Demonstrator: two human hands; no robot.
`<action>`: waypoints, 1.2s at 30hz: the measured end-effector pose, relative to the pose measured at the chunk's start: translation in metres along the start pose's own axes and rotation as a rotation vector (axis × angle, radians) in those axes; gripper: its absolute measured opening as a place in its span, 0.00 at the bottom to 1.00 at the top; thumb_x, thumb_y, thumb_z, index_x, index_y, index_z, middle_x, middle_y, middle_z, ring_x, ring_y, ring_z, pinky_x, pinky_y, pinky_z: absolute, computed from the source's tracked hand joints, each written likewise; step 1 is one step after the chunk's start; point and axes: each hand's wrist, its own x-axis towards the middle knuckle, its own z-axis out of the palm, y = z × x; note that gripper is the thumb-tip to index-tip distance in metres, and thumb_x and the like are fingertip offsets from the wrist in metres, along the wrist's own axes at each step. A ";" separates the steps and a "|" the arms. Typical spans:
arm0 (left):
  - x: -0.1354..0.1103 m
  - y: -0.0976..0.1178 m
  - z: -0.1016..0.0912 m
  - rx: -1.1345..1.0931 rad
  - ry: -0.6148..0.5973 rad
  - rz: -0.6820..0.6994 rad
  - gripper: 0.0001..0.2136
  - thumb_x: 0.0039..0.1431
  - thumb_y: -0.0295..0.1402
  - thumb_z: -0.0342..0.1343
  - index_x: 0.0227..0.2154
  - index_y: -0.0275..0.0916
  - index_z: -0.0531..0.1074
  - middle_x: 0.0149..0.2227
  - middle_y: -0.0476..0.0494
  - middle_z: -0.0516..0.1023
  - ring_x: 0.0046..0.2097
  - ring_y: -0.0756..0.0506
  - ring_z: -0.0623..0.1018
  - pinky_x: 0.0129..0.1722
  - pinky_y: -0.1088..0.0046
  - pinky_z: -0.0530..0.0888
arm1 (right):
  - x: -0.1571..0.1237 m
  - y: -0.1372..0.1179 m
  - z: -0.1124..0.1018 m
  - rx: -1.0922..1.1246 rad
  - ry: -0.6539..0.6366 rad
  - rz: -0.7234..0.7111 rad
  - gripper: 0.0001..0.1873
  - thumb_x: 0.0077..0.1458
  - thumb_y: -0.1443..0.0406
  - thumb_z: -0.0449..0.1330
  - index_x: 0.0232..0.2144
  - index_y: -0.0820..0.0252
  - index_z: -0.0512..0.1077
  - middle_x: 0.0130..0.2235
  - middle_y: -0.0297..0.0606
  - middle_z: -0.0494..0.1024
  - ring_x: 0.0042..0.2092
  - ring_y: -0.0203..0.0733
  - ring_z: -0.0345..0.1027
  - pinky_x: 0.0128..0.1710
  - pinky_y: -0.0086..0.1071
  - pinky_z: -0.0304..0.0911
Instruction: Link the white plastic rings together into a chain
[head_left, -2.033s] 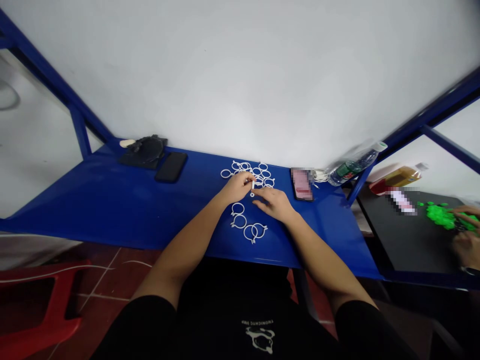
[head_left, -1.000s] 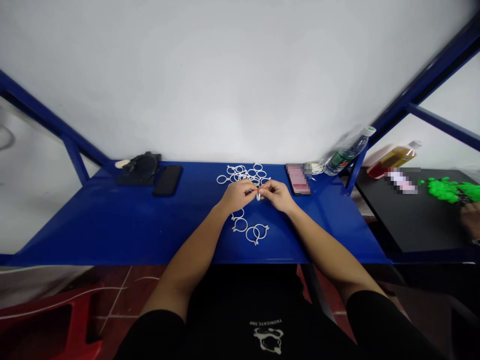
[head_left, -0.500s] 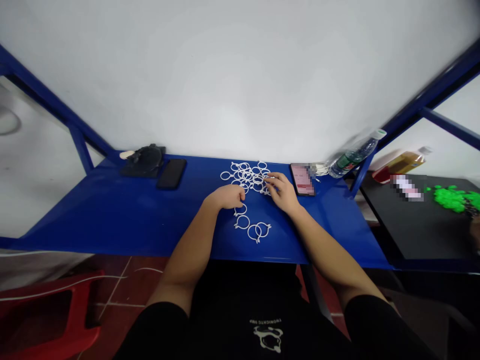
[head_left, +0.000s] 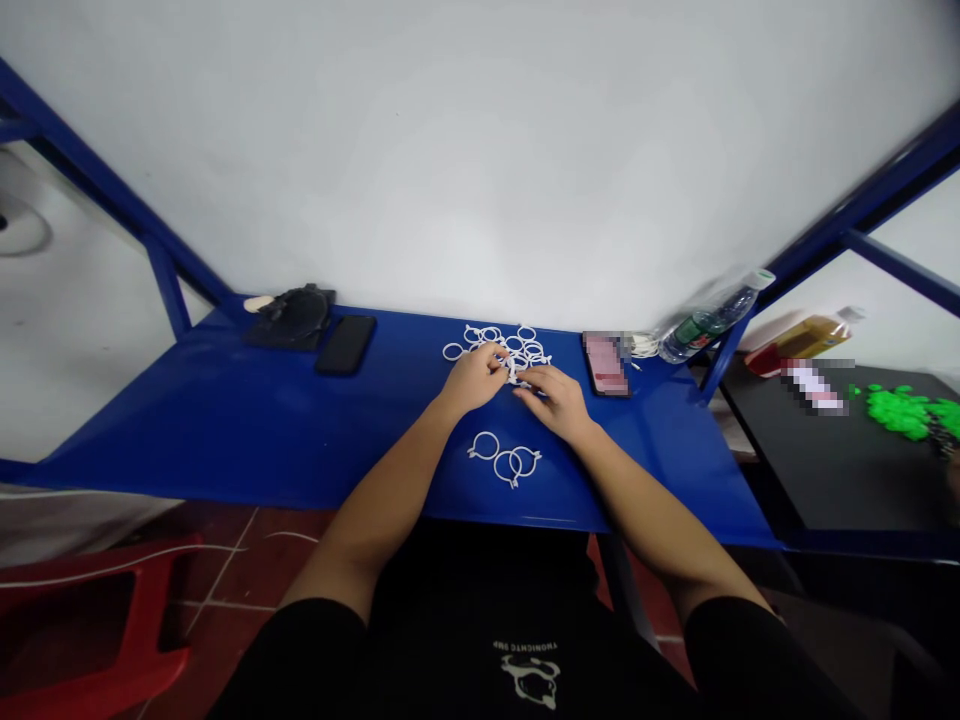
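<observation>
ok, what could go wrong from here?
1. Snagging: the left hand and right hand are at the near side of the white ring pile, so they could catch or scatter it.
2. Tangling: two of the three loose rings overlap; lifting one may drag the other.
3. Bumping: the pink-screened phone lies right of the right hand; a wide swing might nudge it.

held white ring [head_left: 512, 372] | white ring heap [head_left: 507, 345]: overlapping | three tabbed rings [head_left: 498, 454]: flat, apart, two overlapping
</observation>
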 end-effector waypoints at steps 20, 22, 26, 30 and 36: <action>-0.008 0.009 0.004 0.154 0.039 0.442 0.07 0.68 0.34 0.59 0.37 0.41 0.82 0.39 0.45 0.83 0.38 0.48 0.79 0.41 0.71 0.75 | 0.002 0.001 -0.004 -0.014 0.115 0.136 0.10 0.71 0.59 0.57 0.42 0.54 0.78 0.39 0.41 0.83 0.39 0.45 0.78 0.41 0.40 0.74; -0.008 0.010 0.005 0.156 0.030 0.424 0.08 0.68 0.34 0.58 0.37 0.41 0.82 0.39 0.45 0.83 0.38 0.48 0.80 0.41 0.71 0.75 | 0.002 0.000 -0.005 -0.023 0.104 0.142 0.11 0.71 0.59 0.57 0.42 0.54 0.78 0.38 0.41 0.83 0.39 0.45 0.77 0.41 0.40 0.74; -0.009 0.011 0.006 0.141 0.032 0.426 0.08 0.67 0.33 0.58 0.35 0.41 0.81 0.38 0.45 0.82 0.37 0.48 0.79 0.40 0.71 0.74 | 0.001 0.000 -0.006 -0.034 0.091 0.128 0.11 0.71 0.59 0.55 0.41 0.54 0.77 0.37 0.41 0.82 0.39 0.45 0.77 0.41 0.39 0.74; -0.010 0.014 0.008 0.152 0.034 0.408 0.08 0.66 0.31 0.58 0.31 0.40 0.80 0.35 0.45 0.81 0.35 0.49 0.77 0.38 0.71 0.72 | 0.001 0.000 -0.004 -0.043 0.074 0.139 0.13 0.72 0.58 0.54 0.41 0.53 0.77 0.37 0.41 0.82 0.40 0.45 0.77 0.41 0.40 0.74; -0.006 0.012 -0.002 0.185 0.012 0.377 0.07 0.66 0.36 0.60 0.37 0.42 0.81 0.39 0.45 0.82 0.38 0.48 0.78 0.42 0.69 0.73 | 0.001 -0.001 -0.007 -0.110 0.128 0.109 0.12 0.71 0.59 0.55 0.43 0.52 0.78 0.40 0.42 0.83 0.42 0.48 0.78 0.44 0.43 0.75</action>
